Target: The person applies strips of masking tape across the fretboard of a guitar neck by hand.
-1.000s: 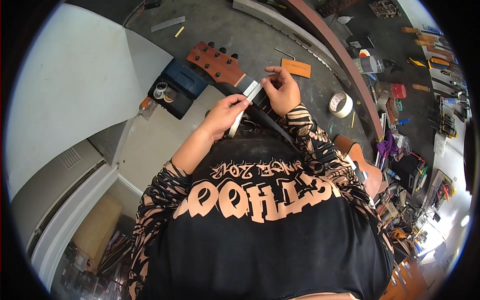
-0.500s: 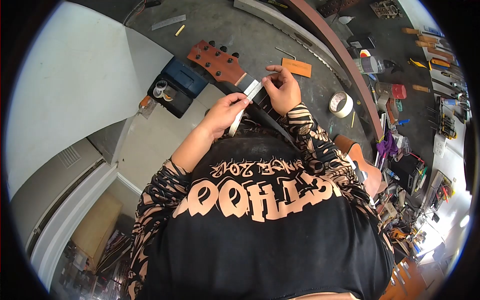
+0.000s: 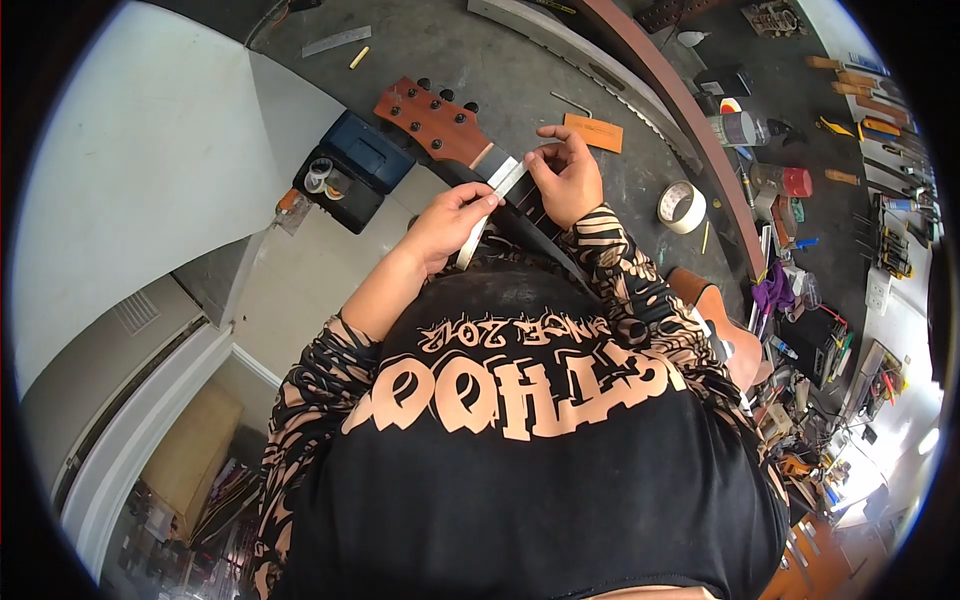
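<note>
A guitar neck [image 3: 528,232] runs from a brown headstock [image 3: 430,119] with black tuner knobs down toward my shirt. A pale strip of tape [image 3: 509,178] lies across the fretboard near the headstock, and its loose end hangs down toward me. My left hand [image 3: 446,228] pinches the tape at the near edge of the neck. On the far side, my right hand [image 3: 567,180] has thumb and index finger closed on the tape's other end, its remaining fingers curled above.
A tape roll [image 3: 681,208], an orange card [image 3: 593,133] and a steel ruler [image 3: 336,42] lie on the dark bench. An open blue-black case [image 3: 358,170] stands at left. Tools and jars crowd the right, beside a guitar body [image 3: 735,335].
The headstock has shifted very slightly upward in view. Both hands keep nearly the same positions and grips on the tape.
</note>
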### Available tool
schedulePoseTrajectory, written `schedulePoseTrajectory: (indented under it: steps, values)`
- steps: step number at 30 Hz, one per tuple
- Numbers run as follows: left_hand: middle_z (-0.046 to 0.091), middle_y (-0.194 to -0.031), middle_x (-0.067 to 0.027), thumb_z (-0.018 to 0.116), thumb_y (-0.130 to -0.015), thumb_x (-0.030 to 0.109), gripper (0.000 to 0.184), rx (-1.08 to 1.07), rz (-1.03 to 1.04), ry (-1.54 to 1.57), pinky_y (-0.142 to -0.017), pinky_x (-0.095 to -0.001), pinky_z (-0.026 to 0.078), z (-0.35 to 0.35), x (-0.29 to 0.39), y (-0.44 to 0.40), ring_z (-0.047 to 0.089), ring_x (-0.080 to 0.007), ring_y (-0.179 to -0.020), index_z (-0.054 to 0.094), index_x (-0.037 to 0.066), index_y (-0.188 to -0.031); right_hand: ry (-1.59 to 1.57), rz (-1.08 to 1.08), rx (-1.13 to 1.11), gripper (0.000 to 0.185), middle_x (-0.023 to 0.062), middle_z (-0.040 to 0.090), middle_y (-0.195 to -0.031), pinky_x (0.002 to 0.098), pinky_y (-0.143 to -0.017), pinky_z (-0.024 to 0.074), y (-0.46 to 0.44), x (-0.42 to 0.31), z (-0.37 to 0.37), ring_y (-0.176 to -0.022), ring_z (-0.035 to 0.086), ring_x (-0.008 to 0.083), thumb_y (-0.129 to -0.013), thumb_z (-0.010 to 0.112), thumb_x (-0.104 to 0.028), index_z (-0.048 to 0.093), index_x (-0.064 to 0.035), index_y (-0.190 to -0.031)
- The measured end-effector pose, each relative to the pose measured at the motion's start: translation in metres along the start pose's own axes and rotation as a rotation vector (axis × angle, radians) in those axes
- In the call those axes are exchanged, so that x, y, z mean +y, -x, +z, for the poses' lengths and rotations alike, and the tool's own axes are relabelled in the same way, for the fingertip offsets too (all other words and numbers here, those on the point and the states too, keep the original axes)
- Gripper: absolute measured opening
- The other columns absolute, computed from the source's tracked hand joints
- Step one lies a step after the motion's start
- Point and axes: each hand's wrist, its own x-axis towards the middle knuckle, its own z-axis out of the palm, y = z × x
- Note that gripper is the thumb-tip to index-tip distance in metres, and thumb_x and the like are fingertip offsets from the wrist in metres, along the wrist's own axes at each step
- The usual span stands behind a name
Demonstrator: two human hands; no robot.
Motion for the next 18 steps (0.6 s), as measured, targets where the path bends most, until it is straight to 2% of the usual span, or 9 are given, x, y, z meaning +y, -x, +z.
schedulePoseTrajectory:
  steps: [10,12,15,17,18]
  values:
    - [0.058,-0.081,0.0033,0.057,-0.097,0.021,0.018,-0.008,0.007,0.006,-0.060,-0.0203,0.042,-0.0014,-0.0018,-0.0013,0.052,-0.0043,-0.070,0.065,0.005,-0.103,-0.015,-0.004,-0.004,0.037,0.0059,0.065,-0.086,0.0232,-0.070,0.0482,-0.0009,0.0035,0.0011,-0.077,0.061,0.0093,-0.087,0.066,-0.008,0.050,-0.0008,-0.120]
    - [0.059,-0.081,0.0033,0.057,-0.097,0.021,0.018,-0.007,0.012,0.005,-0.060,-0.0203,0.042,-0.0015,-0.0018,-0.0019,0.052,-0.0044,-0.070,0.065,0.005,-0.103,0.013,-0.005,0.019,0.035,0.0071,0.067,-0.085,0.0270,-0.071,0.0509,-0.0015,0.0043,0.0017,-0.076,0.065,0.0133,-0.085,0.066,-0.010,0.053,-0.0040,-0.117]
    - [0.059,-0.082,0.0031,0.058,-0.097,0.021,0.019,-0.006,0.002,0.002,-0.060,-0.0202,0.043,-0.0018,-0.0021,-0.0022,0.052,-0.0043,-0.071,0.065,0.005,-0.102,0.014,-0.011,0.009,0.034,0.0068,0.067,-0.085,0.0272,-0.072,0.0508,-0.0020,0.0061,0.0031,-0.077,0.065,0.0132,-0.085,0.065,-0.009,0.053,-0.0041,-0.117]
    - [0.063,-0.094,-0.0010,0.059,-0.096,0.023,0.024,0.010,-0.011,-0.034,-0.077,-0.0245,0.044,-0.0039,-0.0035,-0.0048,0.054,-0.0087,-0.086,0.065,0.002,-0.106,0.019,-0.025,0.009,0.035,0.0064,0.067,-0.084,0.0271,-0.072,0.0505,-0.0026,0.0079,0.0039,-0.077,0.064,0.0131,-0.085,0.066,-0.010,0.053,-0.0044,-0.117]
    - [0.063,-0.094,-0.0010,0.059,-0.096,0.023,0.024,0.009,-0.012,-0.034,-0.077,-0.0245,0.044,-0.0047,-0.0045,-0.0067,0.054,-0.0087,-0.086,0.065,0.002,-0.106,0.023,-0.037,0.008,0.036,0.0061,0.067,-0.083,0.0270,-0.072,0.0502,-0.0025,0.0087,0.0042,-0.077,0.064,0.0130,-0.084,0.066,-0.010,0.053,-0.0047,-0.117]
